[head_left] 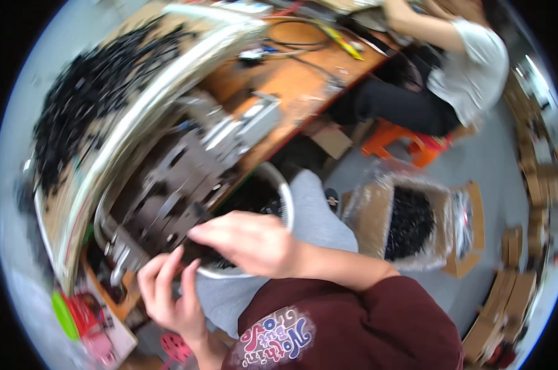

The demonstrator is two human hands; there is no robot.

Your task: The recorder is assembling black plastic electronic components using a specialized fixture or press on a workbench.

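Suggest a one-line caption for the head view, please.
The left hand and right hand close together near a metal fixture and white-rimmed bucket, a seated co-worker beyond.

Counted two bare hands in the foreground: one left hand [171,293], one right hand [248,242]. Logged one maroon top [365,317], one co-worker [470,68], one orange stool [399,140], one white-rimmed bucket [288,203], one metal fixture [189,166], one orange-brown workbench [319,77]. Marked one yellow tool [340,42] on the bench. Found one open, plastic-lined carton [377,213]. Put black pieces at two clear masses: one spread heap [100,86], one boxed load [408,222]; could not count single pieces, too many and blurred. Made out at least four brown cardboard boxes [519,296] at far right, overlapping; could not fix a total. Lower left, tallied one red item [84,314], one bright green item [63,314], one pink pierced item [175,347].
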